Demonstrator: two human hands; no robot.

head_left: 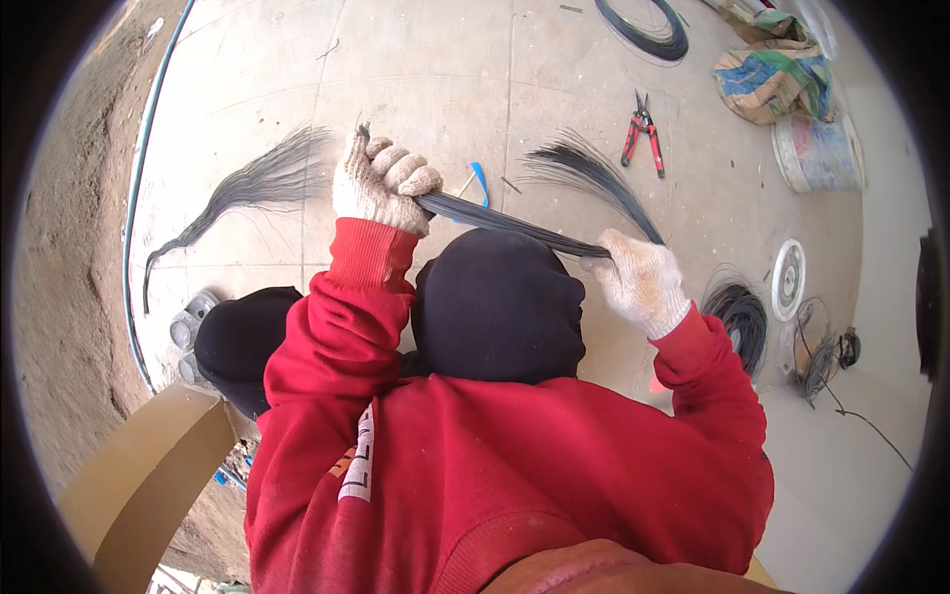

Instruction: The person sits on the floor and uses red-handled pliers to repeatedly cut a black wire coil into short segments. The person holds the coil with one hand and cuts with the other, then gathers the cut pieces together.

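Observation:
A bundle of dark thin wires (pixel 510 224) stretches between my two gloved hands, just over my dark-clad knee. My left hand (pixel 384 181), in a cream knitted glove, is closed in a fist round one end, and a short tuft of wire tips pokes out above the thumb. My right hand (pixel 638 280), gloved the same way, grips the bundle farther along to the right. From beside the right hand a fanned spray of wires (pixel 594 176) spreads up and left; whether it belongs to the held bundle I cannot tell.
Another wire bundle (pixel 233 193) lies fanned at the left. Red-handled snips (pixel 642 137) and a blue strip (pixel 480 184) rest on the tiles. Wire coils (pixel 737 322) lie right, another (pixel 648 35) far off. A bucket (pixel 817 153) and sack (pixel 777 79) stand far right; a hose (pixel 139 178) edges the floor.

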